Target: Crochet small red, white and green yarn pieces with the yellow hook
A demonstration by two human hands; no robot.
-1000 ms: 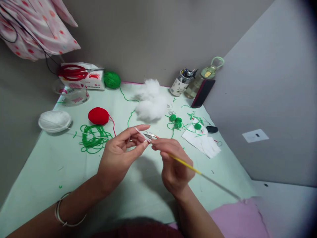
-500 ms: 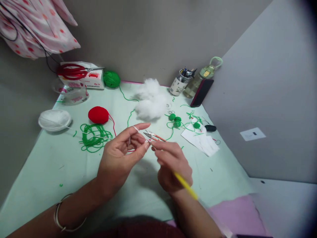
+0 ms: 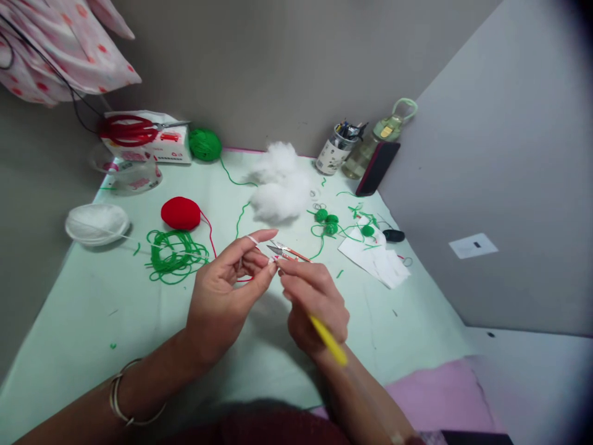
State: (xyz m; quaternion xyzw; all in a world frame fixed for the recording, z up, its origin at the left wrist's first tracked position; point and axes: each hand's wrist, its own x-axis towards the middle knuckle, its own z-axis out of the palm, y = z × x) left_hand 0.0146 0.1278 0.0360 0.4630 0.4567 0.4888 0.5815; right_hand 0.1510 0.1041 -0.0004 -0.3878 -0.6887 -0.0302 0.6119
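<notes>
My left hand (image 3: 231, 284) pinches a small white and red crochet piece (image 3: 274, 259) between thumb and fingertip. White yarn loops over its raised index finger and trails left to the white yarn ball (image 3: 97, 224). My right hand (image 3: 315, 303) is closed around a crochet hook with a yellow handle (image 3: 328, 340); the hook's tip meets the piece at my left fingertips. Just beyond the hands lie small thread snips (image 3: 290, 251) on the table. A red yarn ball (image 3: 180, 213) sits to the left, its strand running toward my left hand.
Tangled green yarn (image 3: 173, 256) lies left of the hands. White stuffing (image 3: 278, 185) is at the back, with a green yarn ball (image 3: 205, 144). To the right are small green crocheted balls (image 3: 330, 227), paper (image 3: 373, 256), a pen cup (image 3: 334, 151), a bottle (image 3: 370, 148) and a phone (image 3: 378, 168).
My right hand with the hook has shifted left and closer to my left hand, and the yellow handle has swung left. My left hand keeps its pinch.
</notes>
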